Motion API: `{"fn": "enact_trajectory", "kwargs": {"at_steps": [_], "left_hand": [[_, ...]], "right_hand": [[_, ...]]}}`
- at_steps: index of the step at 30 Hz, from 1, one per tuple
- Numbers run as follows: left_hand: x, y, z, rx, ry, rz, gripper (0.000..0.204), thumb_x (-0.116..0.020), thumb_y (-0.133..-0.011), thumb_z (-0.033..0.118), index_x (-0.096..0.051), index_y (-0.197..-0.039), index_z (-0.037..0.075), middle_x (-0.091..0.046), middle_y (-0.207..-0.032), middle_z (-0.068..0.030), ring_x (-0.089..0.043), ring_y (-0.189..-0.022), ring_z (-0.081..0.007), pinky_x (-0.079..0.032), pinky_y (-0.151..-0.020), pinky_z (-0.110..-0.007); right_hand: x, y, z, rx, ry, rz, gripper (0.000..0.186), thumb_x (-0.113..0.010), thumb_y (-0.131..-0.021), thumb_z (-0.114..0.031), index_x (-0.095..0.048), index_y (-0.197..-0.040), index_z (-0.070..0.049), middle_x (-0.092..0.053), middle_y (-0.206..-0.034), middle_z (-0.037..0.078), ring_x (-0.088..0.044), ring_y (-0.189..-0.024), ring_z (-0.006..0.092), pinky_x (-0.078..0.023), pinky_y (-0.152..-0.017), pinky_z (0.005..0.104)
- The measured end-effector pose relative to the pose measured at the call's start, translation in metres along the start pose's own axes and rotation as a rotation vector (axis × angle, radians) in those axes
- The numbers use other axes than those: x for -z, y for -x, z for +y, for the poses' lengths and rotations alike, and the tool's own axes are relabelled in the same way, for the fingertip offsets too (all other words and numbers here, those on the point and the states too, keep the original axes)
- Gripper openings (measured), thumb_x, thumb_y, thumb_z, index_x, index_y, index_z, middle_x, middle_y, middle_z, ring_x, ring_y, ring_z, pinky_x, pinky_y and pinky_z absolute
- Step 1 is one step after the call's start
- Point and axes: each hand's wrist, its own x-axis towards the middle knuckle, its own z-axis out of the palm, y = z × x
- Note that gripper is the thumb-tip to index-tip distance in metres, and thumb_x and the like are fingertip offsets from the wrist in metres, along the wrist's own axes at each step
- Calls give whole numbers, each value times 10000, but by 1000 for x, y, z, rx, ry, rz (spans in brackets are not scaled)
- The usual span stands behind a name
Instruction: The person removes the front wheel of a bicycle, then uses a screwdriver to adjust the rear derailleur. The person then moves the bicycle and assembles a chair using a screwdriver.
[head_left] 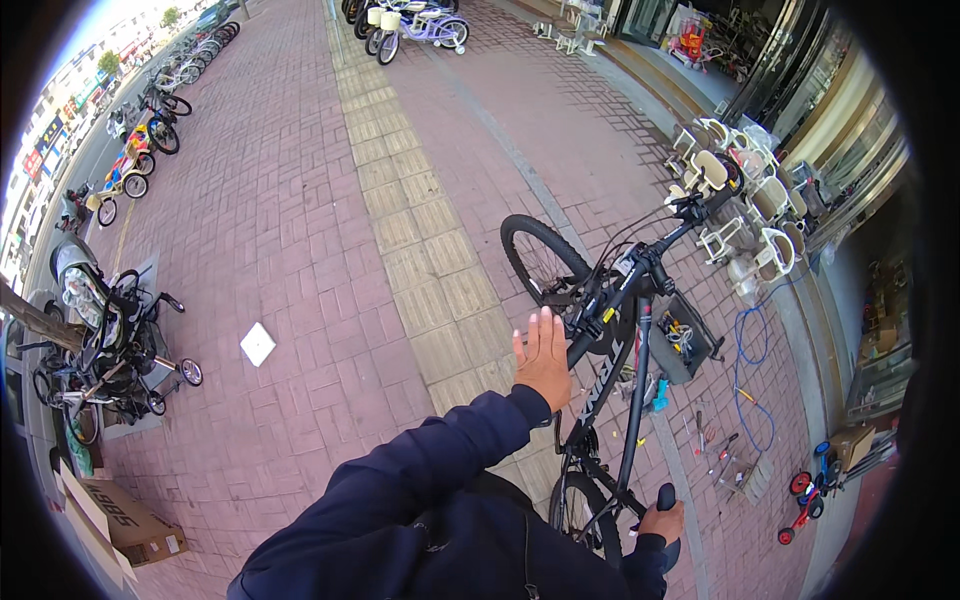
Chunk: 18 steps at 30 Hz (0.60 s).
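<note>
A black mountain bicycle (634,425) stands upright in front of me, its front wheel (514,238) turned to the left. My left hand (543,358) is beside the left end of the handlebar (579,349), fingers stretched out and holding nothing. Whether its edge touches the grip, I cannot tell. Lower right, my right hand (661,523) is closed round the side of the black saddle (666,496). Part of the rear wheel (584,512) shows beside my dark jacket.
Right of the bicycle are a tool tray (690,345), loose hand tools (722,452) and a blue hose (741,350). White child seats (768,200) crowd the shop front. Strollers (105,335), a cardboard box (130,522) and a white square (257,344) lie to the left.
</note>
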Motion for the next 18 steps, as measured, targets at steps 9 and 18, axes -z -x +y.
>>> {"fn": "enact_trajectory", "kwargs": {"at_steps": [9, 18], "left_hand": [[61, -200, -149, 191, -126, 2, 747, -567, -842, 178, -306, -1495, -75, -357, -1500, -212, -271, -1440, -397, -95, -1172, -647], [99, -339, -318, 241, -150, 5, 756, -592, -822, 167, -318, -1489, -61, -423, -1416, -172, -336, -1387, -337, -109, -1177, -641]], "right_hand": [[0, -67, -213, 173, -38, 38, 213, -702, -755, -183, -614, -878, -33, -680, -843, 196, -669, -833, 418, -520, -751, 521], [-16, -93, -424, 249, -110, 20, 259, -719, -753, -189, -616, -922, -22, -683, -897, 232, -659, -873, 445, -505, -790, 541]]}}
